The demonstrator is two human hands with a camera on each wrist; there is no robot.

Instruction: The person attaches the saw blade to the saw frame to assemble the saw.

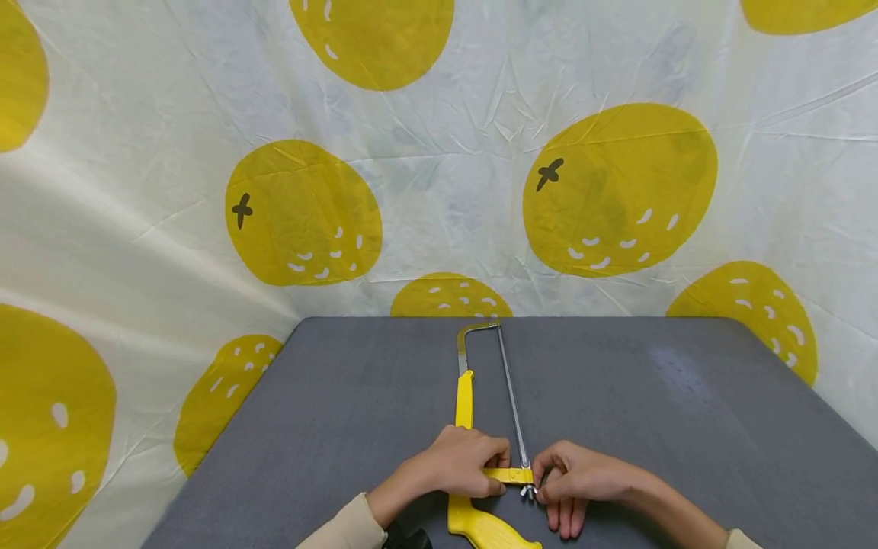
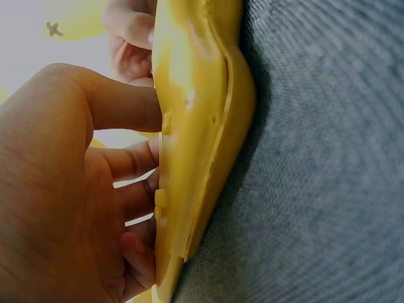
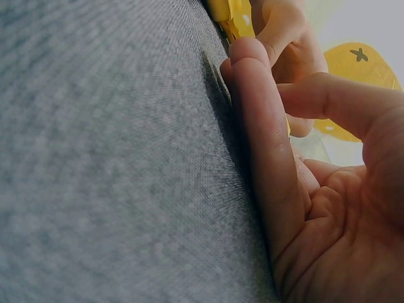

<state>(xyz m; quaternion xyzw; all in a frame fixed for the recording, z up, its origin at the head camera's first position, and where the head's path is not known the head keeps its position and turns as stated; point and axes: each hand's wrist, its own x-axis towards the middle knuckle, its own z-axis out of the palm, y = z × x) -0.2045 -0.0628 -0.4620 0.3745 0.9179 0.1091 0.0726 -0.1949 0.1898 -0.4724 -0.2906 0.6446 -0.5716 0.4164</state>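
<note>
A hacksaw with a yellow frame (image 1: 464, 400) and yellow handle (image 1: 490, 528) lies on the grey table, its thin blade (image 1: 511, 396) on the right side. My left hand (image 1: 461, 461) grips the frame just ahead of the handle, thumb and fingers reaching onto the yellow cross arm (image 1: 511, 476). In the left wrist view, the thumb and fingers lie along the yellow body (image 2: 196, 113). At the arm's end, my right hand (image 1: 579, 476) pinches the metal wing nut (image 1: 528, 492) with thumb and forefinger. The right wrist view hides that contact; its other fingers (image 3: 268, 126) extend along the table.
The grey cloth-covered table (image 1: 329, 404) reaches back to a white curtain (image 1: 453, 206) printed with yellow fruit. A dark object (image 1: 408, 538) shows partly beneath the left wrist.
</note>
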